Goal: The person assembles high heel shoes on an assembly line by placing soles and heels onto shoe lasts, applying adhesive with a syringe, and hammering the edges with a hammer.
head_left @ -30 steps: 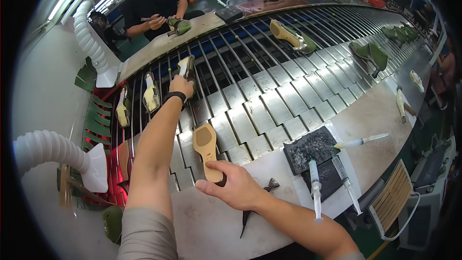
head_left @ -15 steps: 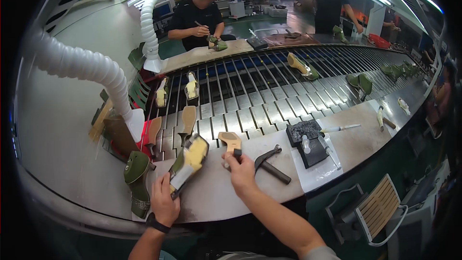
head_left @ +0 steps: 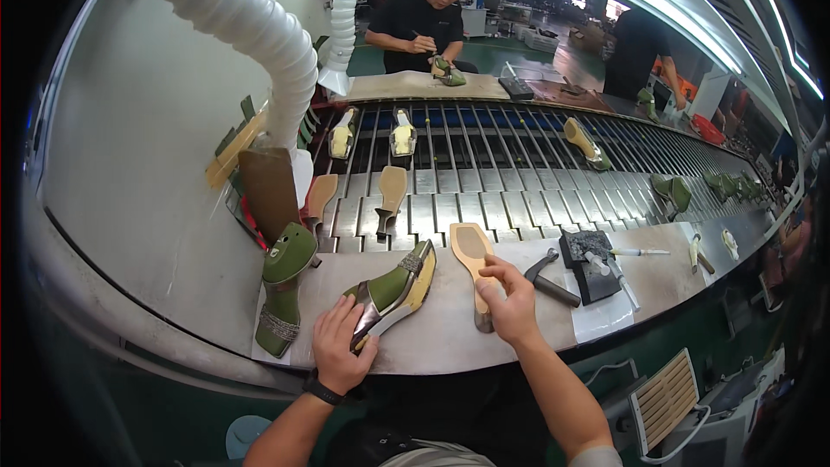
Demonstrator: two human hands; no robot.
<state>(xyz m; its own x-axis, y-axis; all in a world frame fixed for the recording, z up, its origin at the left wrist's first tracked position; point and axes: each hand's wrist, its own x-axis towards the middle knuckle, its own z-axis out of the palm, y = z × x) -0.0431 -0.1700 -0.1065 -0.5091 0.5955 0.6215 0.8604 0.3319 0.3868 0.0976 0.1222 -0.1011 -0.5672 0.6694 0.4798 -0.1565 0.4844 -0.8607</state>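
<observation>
My left hand [head_left: 341,344] grips the heel end of a green sandal upper [head_left: 391,289] with a glittery strap. The sandal lies tilted on the bench, toe pointing away to the right, its pale yellow underside edge showing on the right. To its right, my right hand [head_left: 512,301] is closed at the narrow waist of a tan shoe sole [head_left: 471,244] with a grey patch and a heel at its near end. Another green sandal [head_left: 281,316] stands left of my left hand. A hammer [head_left: 553,284] with a dark handle lies just right of my right hand.
A black block [head_left: 596,285] with glue bottles and a brush sits on white paper at right. Beyond the bench runs a slatted metal conveyor [head_left: 458,207] carrying soles and sandals. White duct hoses [head_left: 268,43] hang at left. Across it, a person [head_left: 428,26] works on a green shoe.
The sandal in my left hand has turned over from underside up to show its green upper. The sole in my right hand has swung to point away, heel nearer me. The view has shifted.
</observation>
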